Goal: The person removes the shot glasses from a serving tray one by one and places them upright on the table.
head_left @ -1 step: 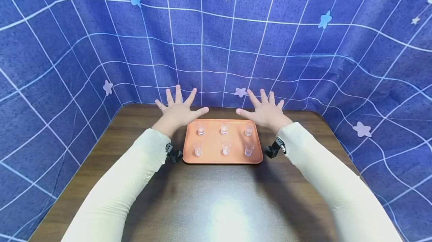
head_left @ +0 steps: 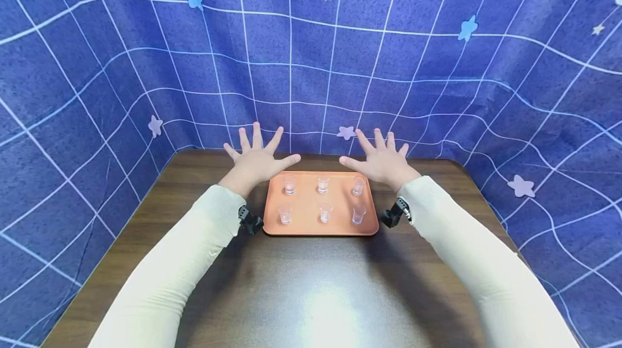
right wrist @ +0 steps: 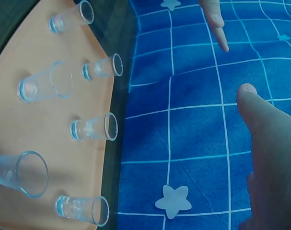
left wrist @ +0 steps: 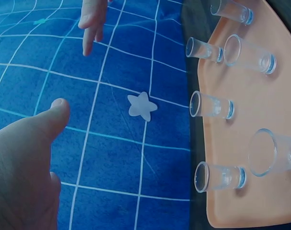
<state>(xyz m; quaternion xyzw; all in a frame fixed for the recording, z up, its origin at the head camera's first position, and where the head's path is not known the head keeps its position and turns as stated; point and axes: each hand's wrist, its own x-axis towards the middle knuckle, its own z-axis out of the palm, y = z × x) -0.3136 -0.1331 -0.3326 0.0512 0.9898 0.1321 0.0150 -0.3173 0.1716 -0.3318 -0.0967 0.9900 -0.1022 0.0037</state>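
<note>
Currently, left hand (head_left: 255,164): grip splayed apart, near far left corner of the orange tray (head_left: 305,203).
Right hand (head_left: 385,164): likewise splayed, near far right corner.
Clear shot glasses (head_left: 325,215): six, upright, two rows, on the tray.

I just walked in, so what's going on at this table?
A person's left hand and right hand are held out, spread open, near the far corners of an orange tray. Neither grips anything. Six small clear cups stand upright on the tray in two rows of three, and the tray lies on a brown table.
</note>
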